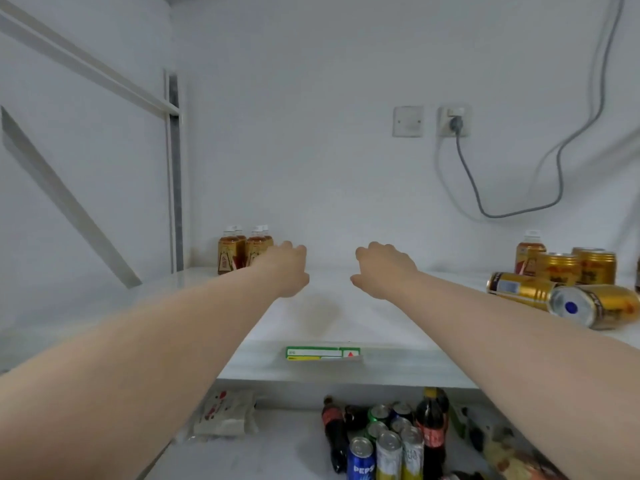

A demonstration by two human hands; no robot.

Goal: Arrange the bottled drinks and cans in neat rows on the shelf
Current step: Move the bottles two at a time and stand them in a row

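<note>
One wide-angle view (the only one), worn on the person's head. Stands before the flat white shelf board [329,306], faces the plain white back wall [311,150], tilted slightly down. Near: left hand [289,268] and right hand [381,268] reach over the board mid-frame; white lower shelf [284,452] shows along the bottom edge.
</note>
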